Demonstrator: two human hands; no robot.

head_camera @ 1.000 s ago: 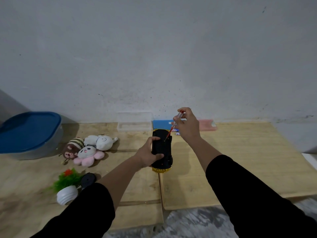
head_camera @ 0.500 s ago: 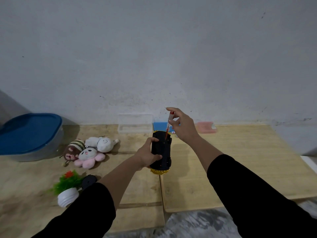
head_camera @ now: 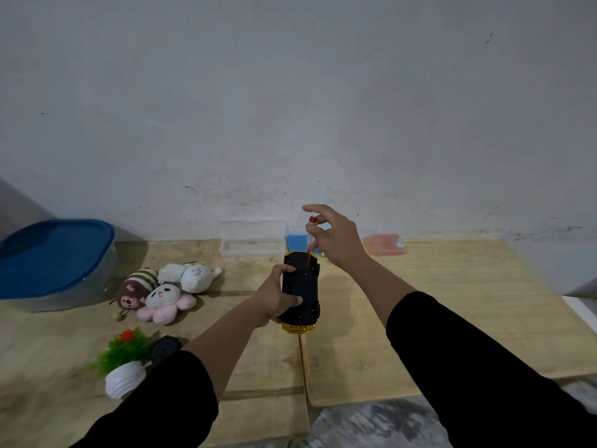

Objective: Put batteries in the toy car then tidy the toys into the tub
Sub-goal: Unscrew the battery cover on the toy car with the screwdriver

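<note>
A yellow toy car lies upside down on the wooden boards, its black underside up. My left hand grips its left side. My right hand pinches a small red-handled screwdriver held upright, its tip on the car's far end. The tub, grey with a blue lid on it, stands at the far left. Three plush toys lie in a heap between the tub and the car. A small plant in a white pot lies near my left sleeve, with a black round part beside it.
By the wall stand a clear plastic box, a blue pack and a pink case. The right wooden board ends at a grey floor edge on the right and front.
My right hand has turned the screwdriver from slanted to upright and shifted its fingers on the handle. The left hand keeps its hold on the car.
</note>
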